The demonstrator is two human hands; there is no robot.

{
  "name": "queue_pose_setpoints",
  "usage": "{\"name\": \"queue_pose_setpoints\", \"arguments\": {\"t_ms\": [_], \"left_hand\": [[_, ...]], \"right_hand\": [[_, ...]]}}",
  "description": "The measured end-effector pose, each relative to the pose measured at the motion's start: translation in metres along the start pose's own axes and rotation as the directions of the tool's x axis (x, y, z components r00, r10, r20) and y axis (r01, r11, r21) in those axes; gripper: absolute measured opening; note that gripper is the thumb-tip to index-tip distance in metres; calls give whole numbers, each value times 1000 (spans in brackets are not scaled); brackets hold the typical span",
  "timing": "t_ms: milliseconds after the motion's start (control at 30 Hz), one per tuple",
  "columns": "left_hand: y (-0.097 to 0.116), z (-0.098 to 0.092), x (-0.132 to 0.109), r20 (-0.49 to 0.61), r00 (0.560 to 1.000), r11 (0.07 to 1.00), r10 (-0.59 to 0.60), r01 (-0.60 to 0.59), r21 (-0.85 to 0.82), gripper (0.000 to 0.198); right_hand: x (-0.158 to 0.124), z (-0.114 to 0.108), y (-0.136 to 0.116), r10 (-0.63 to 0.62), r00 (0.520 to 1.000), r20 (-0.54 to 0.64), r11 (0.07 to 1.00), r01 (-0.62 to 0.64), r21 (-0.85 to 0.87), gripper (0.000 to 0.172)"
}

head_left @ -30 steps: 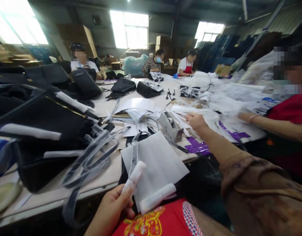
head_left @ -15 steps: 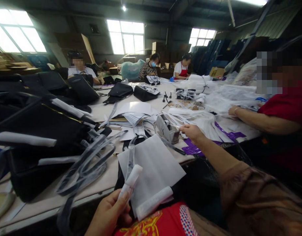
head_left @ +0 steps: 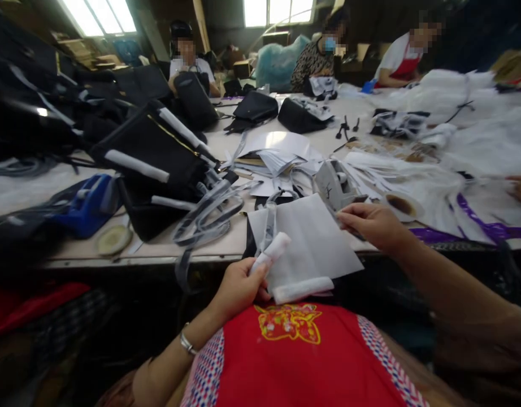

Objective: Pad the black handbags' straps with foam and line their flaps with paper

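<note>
My left hand [head_left: 243,285] is closed around a bag strap whose end is wrapped in white foam [head_left: 276,249]. Clear film covers the strap above the wrap. Below it, a white foam sheet [head_left: 305,237] lies over a black bag at the table edge, with a second rolled foam piece [head_left: 305,288] near my red apron. My right hand [head_left: 370,223] pinches a strip of clear tape, hard to make out now, just in front of the grey tape dispenser [head_left: 334,183].
Black bags [head_left: 159,164] with foam-wrapped handles and film-covered straps fill the left side. A blue tape dispenser [head_left: 88,203] and a tape roll [head_left: 113,240] lie there. Paper sheets [head_left: 277,148] are stacked mid-table; white foam strips lie right. Co-workers [head_left: 315,59] sit across the table.
The view has turned left and down. My right hand has drawn back from the tape dispenser towards the foam sheet. My left hand keeps its hold on the wrapped strap.
</note>
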State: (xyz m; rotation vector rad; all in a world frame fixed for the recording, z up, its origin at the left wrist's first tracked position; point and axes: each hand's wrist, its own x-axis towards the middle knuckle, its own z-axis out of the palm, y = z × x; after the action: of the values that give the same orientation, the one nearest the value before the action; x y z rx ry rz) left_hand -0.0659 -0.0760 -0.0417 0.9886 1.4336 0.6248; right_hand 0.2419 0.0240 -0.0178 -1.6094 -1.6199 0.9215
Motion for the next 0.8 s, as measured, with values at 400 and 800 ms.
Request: {"name": "queue_pose_setpoints", "arguments": {"t_ms": [400, 800], "left_hand": [[-18, 4, -6, -86, 950, 932, 299, -271, 239, 33], [-26, 8, -4, -142, 835, 760, 531, -395, 516, 27]], "right_hand": [[-79, 129, -73, 150, 887, 436, 954, -246, 172, 29], [-80, 149, -61, 389, 843, 373, 845, -487, 221, 38]]}}
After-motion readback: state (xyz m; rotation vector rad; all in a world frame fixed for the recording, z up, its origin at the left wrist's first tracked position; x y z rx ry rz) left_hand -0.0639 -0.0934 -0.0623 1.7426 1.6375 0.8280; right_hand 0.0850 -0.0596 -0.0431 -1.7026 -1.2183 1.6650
